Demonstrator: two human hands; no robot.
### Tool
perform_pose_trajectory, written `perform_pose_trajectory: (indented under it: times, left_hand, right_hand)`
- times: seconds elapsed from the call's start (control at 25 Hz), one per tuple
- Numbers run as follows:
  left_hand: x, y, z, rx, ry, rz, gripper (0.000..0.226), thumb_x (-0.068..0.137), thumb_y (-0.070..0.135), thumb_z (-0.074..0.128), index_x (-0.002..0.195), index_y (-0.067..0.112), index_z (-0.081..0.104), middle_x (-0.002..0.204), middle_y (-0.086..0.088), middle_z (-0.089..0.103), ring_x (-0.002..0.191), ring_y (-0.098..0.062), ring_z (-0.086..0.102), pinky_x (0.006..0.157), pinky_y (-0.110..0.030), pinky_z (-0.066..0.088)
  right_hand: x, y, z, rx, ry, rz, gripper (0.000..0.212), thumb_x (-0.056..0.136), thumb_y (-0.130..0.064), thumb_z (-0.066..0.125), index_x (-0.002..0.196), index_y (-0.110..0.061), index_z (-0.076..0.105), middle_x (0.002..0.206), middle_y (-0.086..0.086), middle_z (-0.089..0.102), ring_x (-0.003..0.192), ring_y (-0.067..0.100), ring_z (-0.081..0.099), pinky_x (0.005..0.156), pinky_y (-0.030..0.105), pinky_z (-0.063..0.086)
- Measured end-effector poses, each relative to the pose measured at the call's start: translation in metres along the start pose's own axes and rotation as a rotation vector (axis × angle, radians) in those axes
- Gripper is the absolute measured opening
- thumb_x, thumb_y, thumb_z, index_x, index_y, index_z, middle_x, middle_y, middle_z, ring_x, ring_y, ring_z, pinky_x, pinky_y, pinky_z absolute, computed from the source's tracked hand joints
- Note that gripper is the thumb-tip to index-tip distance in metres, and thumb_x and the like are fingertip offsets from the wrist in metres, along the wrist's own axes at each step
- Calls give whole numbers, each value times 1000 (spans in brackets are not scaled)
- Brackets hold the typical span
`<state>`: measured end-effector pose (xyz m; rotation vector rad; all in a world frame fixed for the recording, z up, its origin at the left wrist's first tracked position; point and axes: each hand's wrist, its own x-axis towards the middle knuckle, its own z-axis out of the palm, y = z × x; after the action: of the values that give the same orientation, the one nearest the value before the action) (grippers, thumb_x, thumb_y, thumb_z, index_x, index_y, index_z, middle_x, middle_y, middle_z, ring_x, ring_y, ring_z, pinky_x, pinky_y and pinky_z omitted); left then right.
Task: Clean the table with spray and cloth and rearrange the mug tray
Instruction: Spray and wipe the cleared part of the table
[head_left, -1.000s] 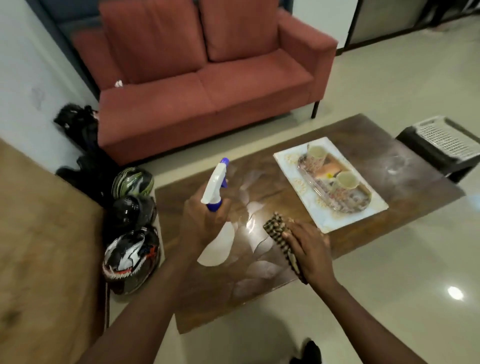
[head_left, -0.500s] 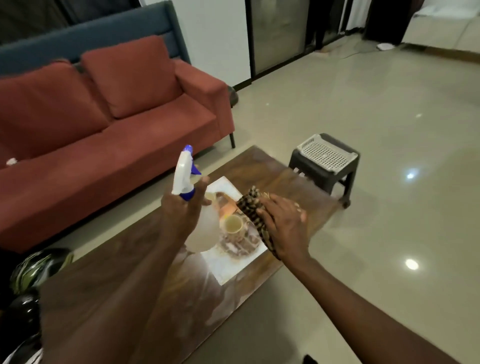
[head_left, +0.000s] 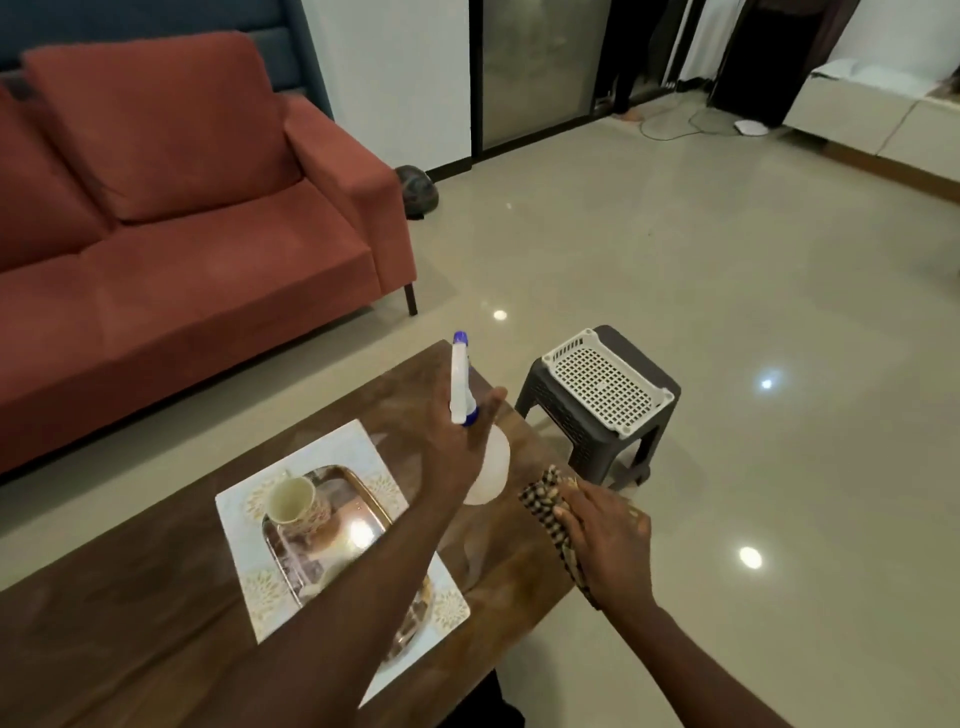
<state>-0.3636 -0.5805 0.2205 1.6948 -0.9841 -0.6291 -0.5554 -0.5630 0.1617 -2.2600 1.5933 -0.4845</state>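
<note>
My left hand (head_left: 460, 436) grips a white spray bottle (head_left: 462, 384) with a blue nozzle, held over the right end of the brown wooden table (head_left: 130, 587). My right hand (head_left: 605, 540) presses a checked cloth (head_left: 545, 506) near the table's right front corner. A shiny metal tray (head_left: 283, 545) rests on a white placemat (head_left: 363, 447) at mid-table. One cream mug (head_left: 293, 504) stands at the tray's far end. My left forearm crosses the tray and hides its near half.
A dark plastic stool (head_left: 597, 441) with a white perforated basket (head_left: 605, 382) on top stands just right of the table. A red sofa (head_left: 182, 234) lies behind the table. Shiny tiled floor spreads to the right. A person's legs (head_left: 623, 57) stand by the far doorway.
The view has swung right along the table. Both hands have travelled from the left end, past the tray, to the right end, with the bottle and cloth still held.
</note>
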Motion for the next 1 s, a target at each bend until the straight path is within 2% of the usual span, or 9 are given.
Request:
perform_pose_trajectory:
  times: [0.08,0.2,0.36,0.48,0.56,0.68,0.84,0.92,1.0]
  left_hand:
    - [18,-20,27,11,37,-74,84,78,65,64,135,5,49,132,-16,60,122,-30,57,104,-42,46]
    - [43,-48,60,47,55,-171,70,83,34,75,141,9,44,120,3,58,109,-15,56,90,-18,39]
    - [84,-110,107,96,161,-267,73,85,29,74,145,11,37,105,5,58,97,-16,59,79,-10,36]
    - [107,-150,140,107,242,-296,70,85,29,74,143,12,38,106,9,54,92,-10,54,75,-5,35]
    - [116,-167,156,123,273,-300,72,85,30,74,144,12,36,113,10,50,91,5,48,73,6,33]
    - [116,-188,178,184,316,-356,73,85,26,75,143,7,36,98,19,46,81,21,43,69,14,26]
    - [114,-196,183,243,306,-329,73,82,20,79,138,0,38,91,36,37,84,36,45,70,13,30]
    - [113,-197,181,239,301,-339,74,81,18,80,138,0,37,89,32,41,85,35,46,70,13,30]
    - [111,-193,179,240,272,-363,78,81,23,80,141,5,33,94,18,52,83,19,54,71,12,30]
  right_hand:
    - [19,20,12,-51,-52,9,45,92,-44,26,119,-30,59,117,-4,65,106,23,61,88,53,42]
    - [48,40,41,-54,-184,27,40,93,-40,30,112,-29,63,106,-2,69,93,23,68,75,47,52]
    - [84,88,116,-113,-292,-68,50,100,-47,9,118,-28,52,109,1,66,95,28,65,76,53,54]
    - [107,107,163,-168,-413,-76,32,88,-39,49,116,-24,55,114,7,65,100,32,63,78,61,48]
    - [119,118,188,-180,-473,-81,43,76,-35,67,116,-22,55,118,12,62,103,35,61,80,63,46]
    - [127,130,214,-200,-516,-118,39,84,-39,46,119,-21,48,124,15,58,108,38,57,84,61,46]
    - [130,138,220,-275,-620,-230,46,82,-42,45,122,-19,47,127,16,55,112,39,54,83,60,46]
    - [132,142,222,-315,-648,-255,50,79,-44,54,122,-18,50,126,17,56,110,40,55,80,59,48]
    - [131,145,225,-331,-636,-265,55,73,-45,68,120,-17,57,124,19,58,107,41,57,76,62,48]
